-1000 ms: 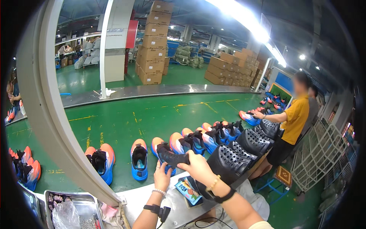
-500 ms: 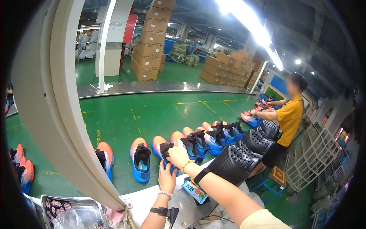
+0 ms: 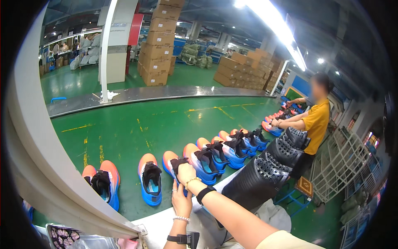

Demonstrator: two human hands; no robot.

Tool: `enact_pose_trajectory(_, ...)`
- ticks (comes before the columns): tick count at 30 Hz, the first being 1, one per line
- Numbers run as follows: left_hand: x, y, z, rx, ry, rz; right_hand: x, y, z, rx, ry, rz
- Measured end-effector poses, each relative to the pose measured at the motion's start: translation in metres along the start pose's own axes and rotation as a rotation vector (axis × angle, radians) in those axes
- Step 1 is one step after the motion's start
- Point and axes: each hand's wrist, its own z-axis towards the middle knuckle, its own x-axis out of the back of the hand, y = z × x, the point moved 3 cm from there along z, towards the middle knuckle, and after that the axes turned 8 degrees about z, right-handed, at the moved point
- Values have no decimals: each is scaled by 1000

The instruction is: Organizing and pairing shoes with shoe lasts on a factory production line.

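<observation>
A sneaker (image 3: pixel 168 159) with an orange toe, blue sole and black collar sits among a row of like shoes on the green belt. My right hand (image 3: pixel 186 175) is closed over its opening, the fingers bent at the black tongue and partly hidden. Around the heel are the fingers of my left hand (image 3: pixel 181 203), gripping it from the near side. A matching sneaker (image 3: pixel 150 182) stands just left, its toe pointing away. To the right, another sneaker (image 3: pixel 198 159) comes close to my right hand.
A white post curves up at the left, with two sneakers (image 3: pixel 105 182) beside it. Black perforated shoe forms (image 3: pixel 253 178) stand right of my arm. A metal tray (image 3: pixel 62 237) lies lower left. A co-worker in a yellow shirt (image 3: pixel 317 128) handles shoes farther right.
The view has shifted, uncovering more of the sneakers by the post. Both hands remain at the same sneaker, and my right hand sits slightly lower over its opening.
</observation>
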Motion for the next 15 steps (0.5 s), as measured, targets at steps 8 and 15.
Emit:
enact_pose_trajectory(8, 2, 2, 4, 13, -4, 133, 39, -12, -17, 38, -138, 96)
enact_pose_trajectory(15, 0, 1, 2, -10, -15, 93, 22, -10, -11, 17, -90, 77)
